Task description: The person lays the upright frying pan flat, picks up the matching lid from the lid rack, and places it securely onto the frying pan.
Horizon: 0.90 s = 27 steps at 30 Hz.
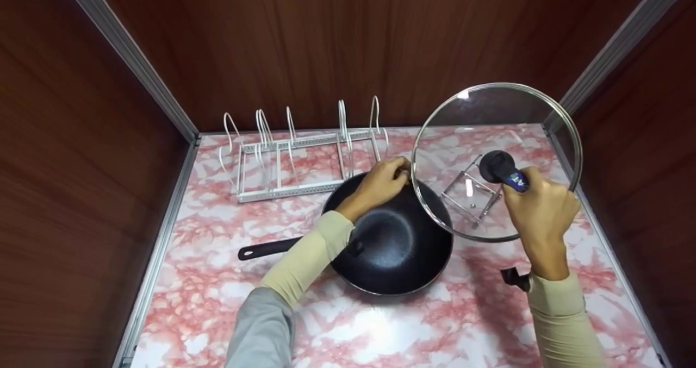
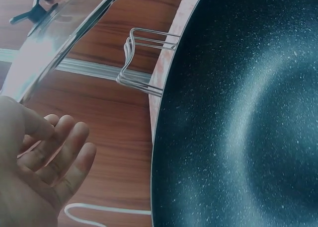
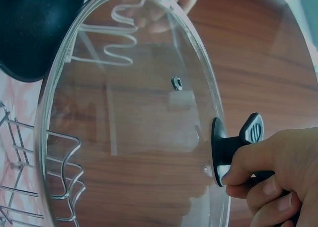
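A black wok [image 1: 391, 243] with a long handle [image 1: 266, 249] pointing left sits on the table. My right hand [image 1: 544, 207] grips the black knob [image 1: 496, 167] of a round glass lid [image 1: 522, 107], which it holds up and tilted, to the right of the wok. In the right wrist view, fingers curl round the knob's stem [image 3: 229, 148]. My left hand [image 1: 383, 182] is over the wok's far rim, close to the lid's left edge. Its fingers [image 2: 67, 147] bend loosely and hold nothing in the left wrist view.
A white wire rack [image 1: 293, 188] with several upright loops stands at the back left, behind the wok. Through the lid a small metal wire stand [image 1: 472, 194] shows on the table. Brown wood-grain panels [image 1: 304, 47] enclose the red-and-white marbled table [image 1: 217, 303] at the back and sides.
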Tool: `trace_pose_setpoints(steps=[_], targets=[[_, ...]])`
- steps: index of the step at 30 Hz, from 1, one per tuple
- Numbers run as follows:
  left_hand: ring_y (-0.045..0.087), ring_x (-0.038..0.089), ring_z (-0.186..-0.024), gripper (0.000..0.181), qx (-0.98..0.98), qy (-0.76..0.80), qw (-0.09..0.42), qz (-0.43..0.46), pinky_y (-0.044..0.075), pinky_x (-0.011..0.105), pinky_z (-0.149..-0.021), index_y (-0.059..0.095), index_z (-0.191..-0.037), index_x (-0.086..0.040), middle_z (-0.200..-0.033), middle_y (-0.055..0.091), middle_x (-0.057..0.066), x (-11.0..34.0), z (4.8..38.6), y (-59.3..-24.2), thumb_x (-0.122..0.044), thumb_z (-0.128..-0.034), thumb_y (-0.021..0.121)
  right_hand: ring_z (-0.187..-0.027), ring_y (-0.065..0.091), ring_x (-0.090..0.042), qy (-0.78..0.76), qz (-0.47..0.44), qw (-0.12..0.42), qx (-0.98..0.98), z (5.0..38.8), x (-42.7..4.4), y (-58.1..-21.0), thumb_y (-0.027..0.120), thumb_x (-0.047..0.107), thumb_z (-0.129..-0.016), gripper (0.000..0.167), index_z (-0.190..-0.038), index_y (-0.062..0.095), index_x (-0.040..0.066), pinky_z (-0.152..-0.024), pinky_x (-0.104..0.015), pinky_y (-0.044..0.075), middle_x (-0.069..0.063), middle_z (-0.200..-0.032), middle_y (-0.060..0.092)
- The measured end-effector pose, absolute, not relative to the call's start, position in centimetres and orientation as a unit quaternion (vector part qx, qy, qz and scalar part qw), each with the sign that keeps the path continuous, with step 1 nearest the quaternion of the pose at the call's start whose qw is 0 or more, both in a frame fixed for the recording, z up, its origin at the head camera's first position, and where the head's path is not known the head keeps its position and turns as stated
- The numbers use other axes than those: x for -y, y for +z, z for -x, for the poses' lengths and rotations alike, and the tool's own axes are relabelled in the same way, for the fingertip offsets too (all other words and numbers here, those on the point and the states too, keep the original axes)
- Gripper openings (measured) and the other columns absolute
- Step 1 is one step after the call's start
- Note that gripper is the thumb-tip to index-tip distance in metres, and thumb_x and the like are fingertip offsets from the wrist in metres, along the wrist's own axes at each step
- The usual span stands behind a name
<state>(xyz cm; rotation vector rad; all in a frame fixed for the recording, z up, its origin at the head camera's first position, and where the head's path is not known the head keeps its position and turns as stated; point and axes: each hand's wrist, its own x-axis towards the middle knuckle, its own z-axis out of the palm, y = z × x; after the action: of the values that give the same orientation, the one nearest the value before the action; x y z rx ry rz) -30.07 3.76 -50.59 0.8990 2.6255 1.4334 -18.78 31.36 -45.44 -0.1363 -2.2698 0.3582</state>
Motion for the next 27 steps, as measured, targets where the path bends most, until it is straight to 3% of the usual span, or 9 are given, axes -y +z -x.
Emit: trace_pose_setpoints(steps=[14,27], targets=[[0.075,0.028,-0.096,0.025,-0.804,0.522,0.022,-0.283,0.059,0.020,-0.084,0.067,-0.127,0.002,-0.110,0.077,0.016,-1.2,28.7,-51.0,0.000,-0.1039,0.056,-0.050,0.059,-0.053,0.140,0.046,0.390,0.909,18.4,-30.8,-45.8,0.074,0.019,-0.088,0.016,-0.087,0.074,0.002,-0.044,-0.062,0.036,-0.024,-0.062,0.067],[0.075,0.033,-0.094,0.019,-0.802,0.541,0.024,-0.252,0.061,0.026,-0.085,0.067,-0.119,0.003,-0.103,0.077,0.018,1.2,27.7,-50.8,0.000,-0.1029,0.058,-0.049,0.058,-0.052,0.145,0.038,0.388,0.909,18.1,-30.6,-45.7,0.072,0.015,-0.086,0.012,-0.083,0.071,0.004,-0.042,-0.061,0.034,-0.024,-0.059,0.064]])
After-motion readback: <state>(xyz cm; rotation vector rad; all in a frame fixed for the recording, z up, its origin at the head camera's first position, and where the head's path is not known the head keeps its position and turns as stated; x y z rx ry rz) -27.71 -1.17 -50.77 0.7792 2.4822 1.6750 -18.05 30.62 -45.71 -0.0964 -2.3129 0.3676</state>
